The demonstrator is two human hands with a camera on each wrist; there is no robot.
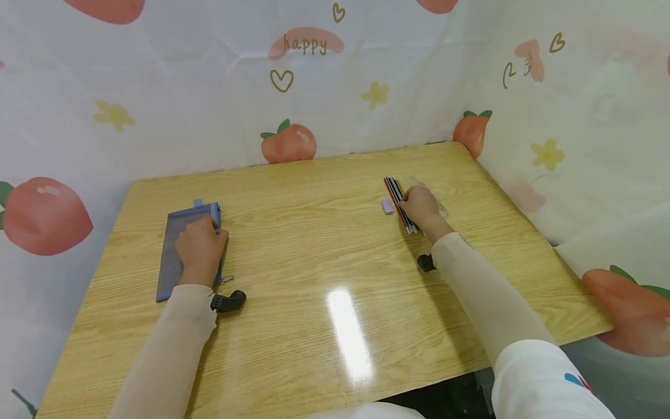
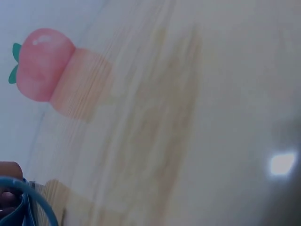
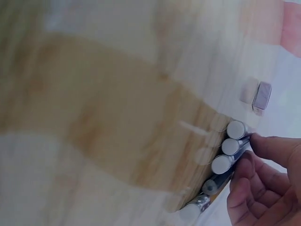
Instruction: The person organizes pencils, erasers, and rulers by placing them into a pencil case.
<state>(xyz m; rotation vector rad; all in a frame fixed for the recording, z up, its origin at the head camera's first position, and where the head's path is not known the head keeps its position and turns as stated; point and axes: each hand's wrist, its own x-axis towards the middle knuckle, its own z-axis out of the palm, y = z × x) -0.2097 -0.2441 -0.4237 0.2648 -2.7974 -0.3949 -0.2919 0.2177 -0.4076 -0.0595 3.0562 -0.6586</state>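
A blue mesh zipper pouch lies flat at the left of the table. My left hand is over it, fingers curled, gripping its right edge. In the left wrist view only a fingertip and a blue cord loop show at the lower corner. On the right, several pencils with white ends lie side by side. My right hand pinches a dark pencil among them between thumb and fingers. Just left of the pencils sits a small purple eraser.
Something clear and thin, partly hidden by my right hand, lies right of the pencils. The wooden table meets a printed cloth at its back and right sides. A bright light reflection falls near the front edge.
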